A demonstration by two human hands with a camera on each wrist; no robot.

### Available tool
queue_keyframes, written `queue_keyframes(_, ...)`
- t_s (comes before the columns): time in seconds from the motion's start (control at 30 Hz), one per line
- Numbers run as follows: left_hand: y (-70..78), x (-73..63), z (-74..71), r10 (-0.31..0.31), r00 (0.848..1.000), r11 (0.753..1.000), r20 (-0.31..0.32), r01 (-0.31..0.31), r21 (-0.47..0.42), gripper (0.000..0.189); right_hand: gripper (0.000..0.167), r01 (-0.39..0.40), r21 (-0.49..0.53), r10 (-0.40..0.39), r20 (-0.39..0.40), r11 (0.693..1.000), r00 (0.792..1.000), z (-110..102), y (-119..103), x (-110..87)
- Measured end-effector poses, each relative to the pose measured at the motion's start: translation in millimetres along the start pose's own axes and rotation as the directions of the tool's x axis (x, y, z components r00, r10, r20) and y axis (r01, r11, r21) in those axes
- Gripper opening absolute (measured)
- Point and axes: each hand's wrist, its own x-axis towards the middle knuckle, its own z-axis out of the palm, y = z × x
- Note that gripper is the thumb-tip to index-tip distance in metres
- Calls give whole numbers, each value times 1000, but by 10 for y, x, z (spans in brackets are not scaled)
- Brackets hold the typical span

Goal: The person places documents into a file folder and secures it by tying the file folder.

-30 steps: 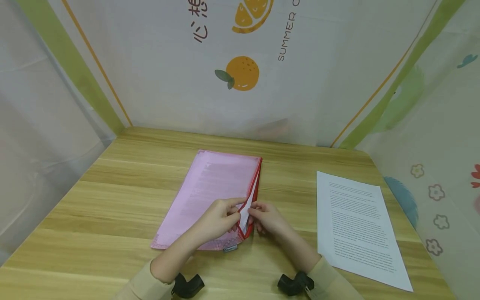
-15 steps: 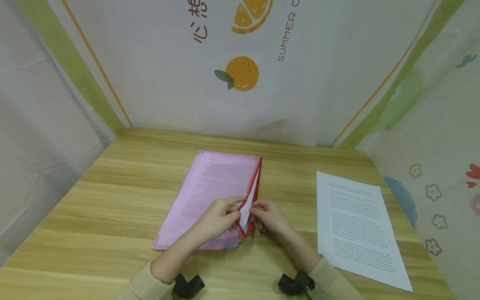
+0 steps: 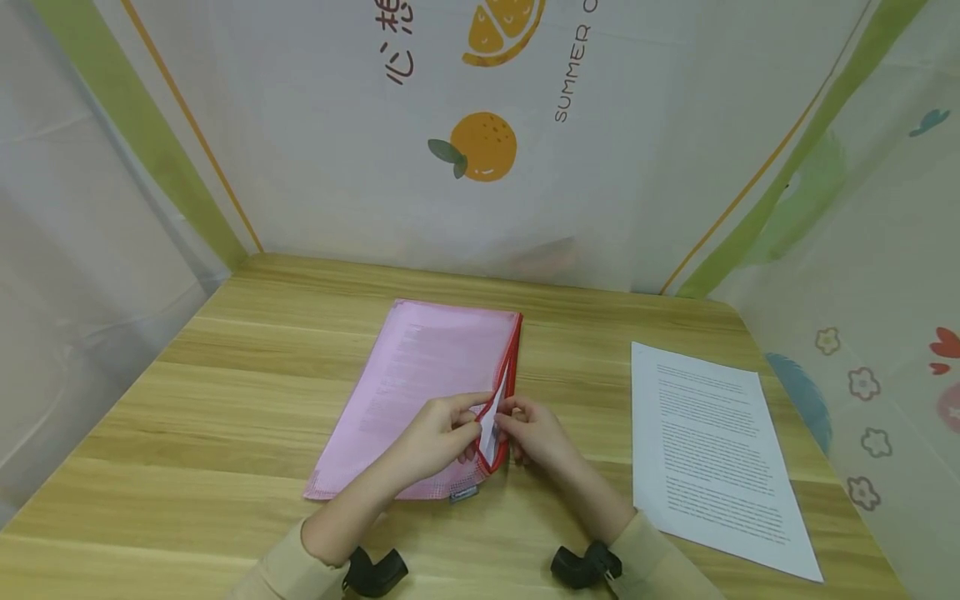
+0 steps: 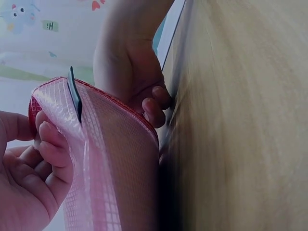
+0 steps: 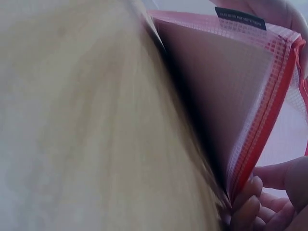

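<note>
the left hand [image 3: 431, 437] is, from my remote seat, holding the near lip of a pink pouch [image 3: 420, 367], its thumb and fingers curled on the red edge [image 3: 517, 331]. behind it on my screen, the tan left sleeve [image 3: 288, 562] comes in from the bottom, a black bent piece [image 3: 381, 572] beside its cuff. the pouch lies on the wooden table [image 3: 187, 408], a little left of the middle, and i can see faint lines of print through its cover. a small dark label [image 3: 463, 493] sticks out at the corner nearest the person; my right wrist view shows pale lettering on it. along the pouch's right side the mouth gapes between the two hands, and a strip of white paper [image 3: 489, 435] shows inside. the right hand [image 3: 536, 433] grips the other lip, thumb in the opening and fingers on the outer side; i cannot tell whether it also pinches the paper. below it, a second black piece [image 3: 577, 567] sits against the right sleeve [image 3: 652, 554]. farther right i have a printed sheet [image 3: 720, 458] flat on the table, well apart from the pouch, and past that a curtain [image 3: 896, 325] with small flowers.
</note>
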Motion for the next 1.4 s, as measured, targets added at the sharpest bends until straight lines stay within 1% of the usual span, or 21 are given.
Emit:
queue_keyframes(0.13, -17, 4, -4, 0, 1000, 1000, 3, 0, -9, 47, 21, -14, 5, 14, -4, 1000, 1000, -3, 8, 39)
queue_keyframes(0.37, -28, 8, -12, -3, 1000, 1000, 3, 3, -16, 46, 22, -15, -40, 14, -5, 999, 1000, -22, -15, 56)
queue_keyframes(0.6, -13, 5, -14, -8, 1000, 1000, 2, 8, -17, 47, 30, -31, 11, 31, 34, 999, 999, -74, -42, 42)
queue_keyframes(0.67, -12, 4, -17, -10, 1000, 1000, 3, 10, -18, 47, 32, -33, 10, 33, 47, 999, 998, -104, -56, 33)
queue_keyframes(1.0, -3, 10, -16, -6, 1000, 999, 0, 6, -32, 47, 32, -34, -29, 37, 90, 999, 995, -212, -158, -42)
queue_keyframes(1.1, 0, 8, -16, -7, 1000, 1000, 0, 7, -29, 47, 32, -18, -67, 25, 100, 998, 995, -255, -187, -66)
queue_keyframes(1.27, 2, 6, -18, -1, 1000, 1000, 2, 1, -22, 47, 35, 14, -142, -1, 90, 990, 996, -364, -252, -96)
queue_keyframes(1.4, 3, 9, -20, 11, 1000, 1000, -2, -11, -15, 47, 39, 24, -146, -12, 84, 989, 996, -463, -336, -134)
